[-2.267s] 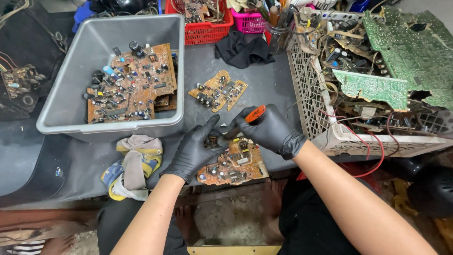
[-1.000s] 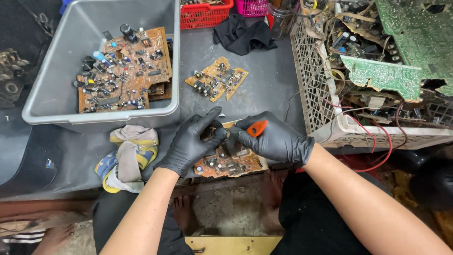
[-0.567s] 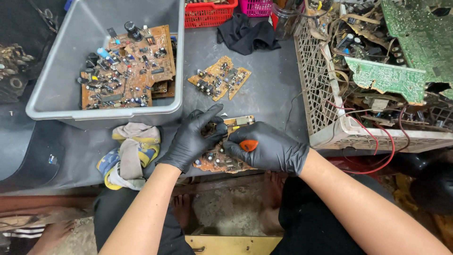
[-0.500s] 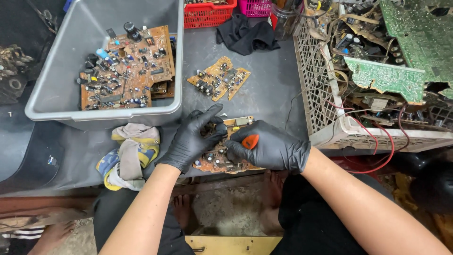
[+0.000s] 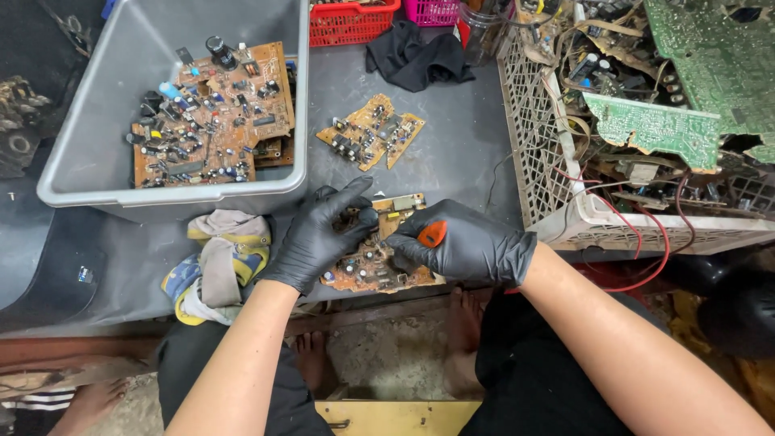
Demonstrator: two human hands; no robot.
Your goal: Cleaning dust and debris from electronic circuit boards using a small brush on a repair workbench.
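Both hands wear black gloves and meet over a brown circuit board studded with small components point(image 5: 373, 262), which lies flat at the near edge of the dark grey worktable point(image 5: 452, 153). The left hand point(image 5: 319, 234) is spread open, fingers splayed, pressing down on the board's left half without closing around anything. The right hand point(image 5: 460, 242) is clenched around an orange-handled tool point(image 5: 432, 234); only a patch of the handle shows between the fingers, and the tool's tip is hidden under the hands, over the board's middle.

Just left of the left hand lies a crumpled rag in yellow, grey and blue point(image 5: 214, 262). Beyond it stands a grey plastic tub point(image 5: 97, 173) holding more brown circuit boards point(image 5: 210, 117) crowded with parts. Farther back on the table, apart from the hands, rests a smaller tan circuit board point(image 5: 371, 133), and behind that a black cloth point(image 5: 416, 56). To the right, a white lattice crate point(image 5: 549, 161) is heaped with green circuit boards point(image 5: 654, 125), wires and scrap. A red basket point(image 5: 351, 20) and a pink basket point(image 5: 432, 10) sit at the far edge.
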